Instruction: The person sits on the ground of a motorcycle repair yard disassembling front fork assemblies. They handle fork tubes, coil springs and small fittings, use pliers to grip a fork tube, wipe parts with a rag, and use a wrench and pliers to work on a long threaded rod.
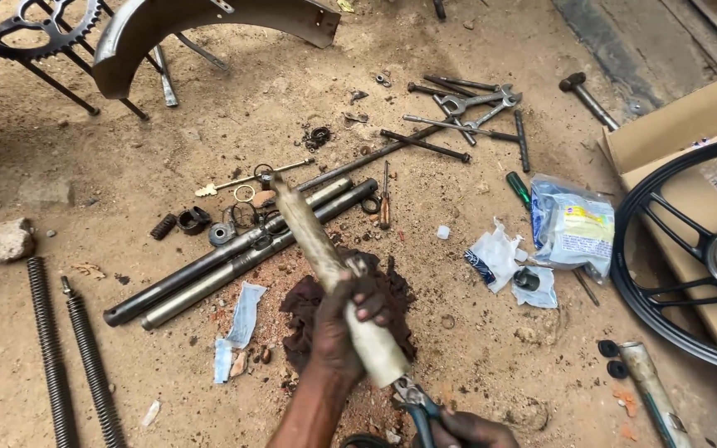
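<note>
- Left hand [343, 319] clenches a pale fork tube [325, 261] slanting over the dirt floor [491, 332].
- Right hand [470, 431], half cut off, grips blue-handled pliers [415, 398] at the tube's end.
- Clear plastic packet [573, 226], blue-yellow label, lies right.
- Cardboard box [682, 124] is partly hidden.

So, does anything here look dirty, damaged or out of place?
Yes. The tube in the left hand is coated in pale grime, and torn wrappers and loose tools lie scattered on the bare dirt ground.
</note>
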